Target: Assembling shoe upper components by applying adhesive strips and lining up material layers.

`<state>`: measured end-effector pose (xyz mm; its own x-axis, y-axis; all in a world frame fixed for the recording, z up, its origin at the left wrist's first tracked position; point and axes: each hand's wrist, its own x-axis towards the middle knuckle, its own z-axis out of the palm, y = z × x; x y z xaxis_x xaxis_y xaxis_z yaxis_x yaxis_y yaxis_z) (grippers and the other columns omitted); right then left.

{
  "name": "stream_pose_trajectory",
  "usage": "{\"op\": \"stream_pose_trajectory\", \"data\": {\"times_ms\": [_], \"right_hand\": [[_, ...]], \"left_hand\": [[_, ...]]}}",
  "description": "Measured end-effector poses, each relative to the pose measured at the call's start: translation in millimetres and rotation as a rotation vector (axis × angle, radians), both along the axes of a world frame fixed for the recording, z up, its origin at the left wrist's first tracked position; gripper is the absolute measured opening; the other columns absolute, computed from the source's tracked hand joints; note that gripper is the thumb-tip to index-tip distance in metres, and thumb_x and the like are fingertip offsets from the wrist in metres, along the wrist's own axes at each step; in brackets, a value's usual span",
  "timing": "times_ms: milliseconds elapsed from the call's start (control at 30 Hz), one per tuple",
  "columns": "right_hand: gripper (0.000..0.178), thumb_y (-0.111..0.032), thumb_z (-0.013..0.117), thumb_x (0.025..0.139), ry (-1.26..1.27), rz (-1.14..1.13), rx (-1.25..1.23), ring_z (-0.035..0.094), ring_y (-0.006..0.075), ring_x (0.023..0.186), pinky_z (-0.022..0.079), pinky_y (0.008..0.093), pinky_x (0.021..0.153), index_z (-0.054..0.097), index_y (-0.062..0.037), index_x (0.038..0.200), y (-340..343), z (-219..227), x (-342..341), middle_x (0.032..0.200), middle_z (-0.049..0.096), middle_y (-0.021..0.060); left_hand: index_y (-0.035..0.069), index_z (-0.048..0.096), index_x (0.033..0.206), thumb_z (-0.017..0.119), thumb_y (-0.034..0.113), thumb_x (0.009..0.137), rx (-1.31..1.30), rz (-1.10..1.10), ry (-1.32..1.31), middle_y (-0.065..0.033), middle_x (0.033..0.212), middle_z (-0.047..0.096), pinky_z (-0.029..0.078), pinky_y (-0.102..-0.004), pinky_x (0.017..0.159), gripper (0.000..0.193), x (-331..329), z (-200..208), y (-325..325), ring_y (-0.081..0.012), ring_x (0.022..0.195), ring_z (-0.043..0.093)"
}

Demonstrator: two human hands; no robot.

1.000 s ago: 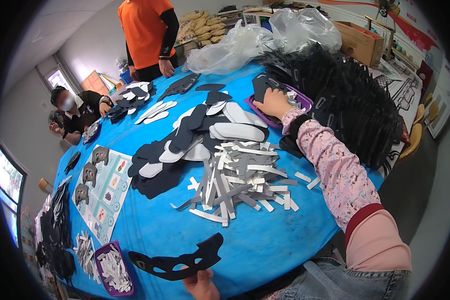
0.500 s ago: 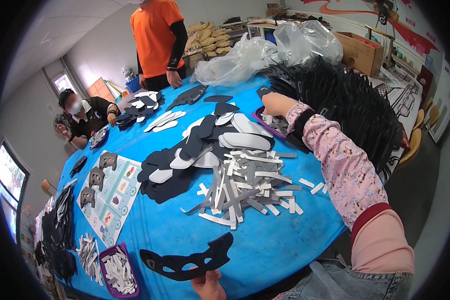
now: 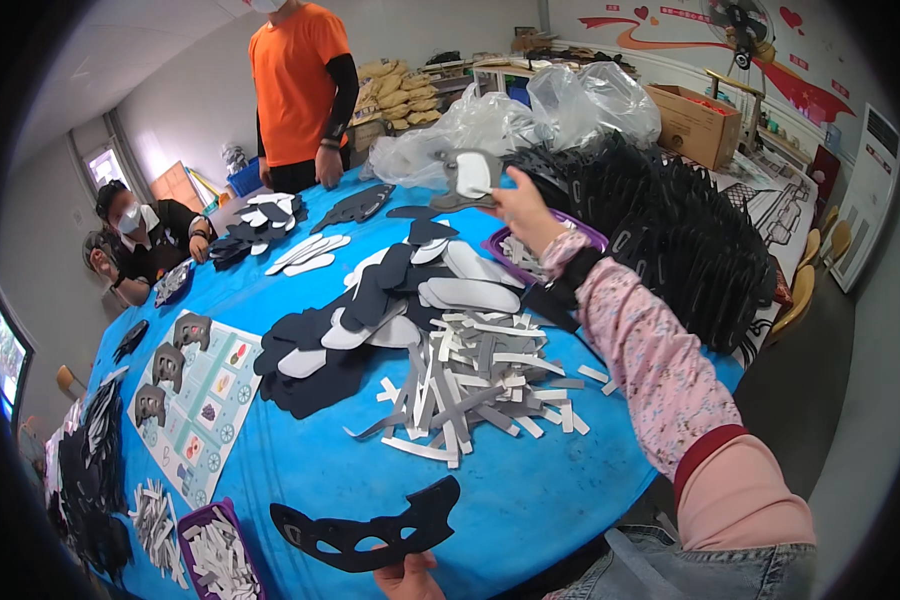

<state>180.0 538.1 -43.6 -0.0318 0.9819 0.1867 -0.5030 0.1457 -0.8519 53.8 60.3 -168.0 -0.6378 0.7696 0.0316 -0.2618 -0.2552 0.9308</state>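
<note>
Near the table's front edge, my left hand (image 3: pixel 410 577) grips a black curved foam-like piece (image 3: pixel 432 508) with several cut-out holes. My right hand (image 3: pixel 526 208) reaches across to the far side, its fingers pinched on the edge of a grey flat piece (image 3: pixel 450 186) with a white pad on its face. Beneath that wrist sits a purple basket (image 3: pixel 594 236) of short light strips, partly hidden by my arm. Between my hands lie a heap of white and grey strips (image 3: pixel 480 385) and a pile of black and white oval pads (image 3: pixel 315 345).
A tall stack of black pieces (image 3: pixel 660 220) stands at right, beside clear plastic bags (image 3: pixel 580 105) and a cardboard box (image 3: pixel 695 125). At left are a printed sheet (image 3: pixel 202 400) with grey pieces and another purple basket (image 3: pixel 220 555). One person (image 3: pixel 300 90) stands opposite; another (image 3: pixel 150 240) sits left.
My right hand has moved slightly left from over the basket, and the grey piece with its white pad now shows in its fingers. My left hand still holds the black piece.
</note>
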Motion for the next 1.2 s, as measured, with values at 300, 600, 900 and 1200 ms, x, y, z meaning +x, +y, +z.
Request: {"op": "stream_pose_trajectory", "data": {"times_ms": [300,600,900,1200], "right_hand": [[0.048,-0.013,0.05,0.09,-0.25,0.471,-0.188,0.06,0.0378,0.095,0.056,0.0417,0.079,0.027,0.0147,0.123,-31,-47,-24,0.114,0.046,0.0254],[0.028,-0.011,0.051,0.08,-1.436,0.051,0.718,0.059,0.0342,0.1,0.047,0.0381,0.084,0.066,-0.0048,0.103,24,-51,-20,0.115,0.06,0.0179],[0.021,-0.006,0.056,0.078,-1.57,-0.103,0.941,0.06,0.032,0.092,0.047,0.0419,0.078,0.064,-0.0062,0.098,22,-64,-41,0.094,0.063,0.0149],[0.045,-0.022,0.065,0.08,-1.376,0.127,1.251,0.053,0.0327,0.109,0.042,0.0395,0.092,0.053,-0.003,0.12,-96,-6,59,0.117,0.056,0.0171]], "left_hand": [[0.004,0.06,0.092,0.067,0.017,0.086,-0.027,-0.029,-0.007,0.0004,0.076,0.058,0.039,-0.0247,0.06,0.016,4,-5,0,-0.0086,0.066,0.049],[0.004,0.06,0.098,0.068,0.014,0.085,0.019,-0.056,-0.07,-0.0011,0.082,0.06,0.041,-0.0247,0.062,0.019,6,-3,1,-0.0095,0.069,0.052],[0.001,0.06,0.099,0.068,0.01,0.084,-0.108,-0.004,-0.093,-0.0008,0.083,0.059,0.042,-0.0251,0.065,0.019,6,-2,10,-0.0099,0.071,0.051],[0.003,0.06,0.095,0.063,0.02,0.089,0.02,-0.025,0.041,0.0013,0.078,0.058,0.039,-0.023,0.063,0.019,10,7,16,-0.0076,0.069,0.048]]}}
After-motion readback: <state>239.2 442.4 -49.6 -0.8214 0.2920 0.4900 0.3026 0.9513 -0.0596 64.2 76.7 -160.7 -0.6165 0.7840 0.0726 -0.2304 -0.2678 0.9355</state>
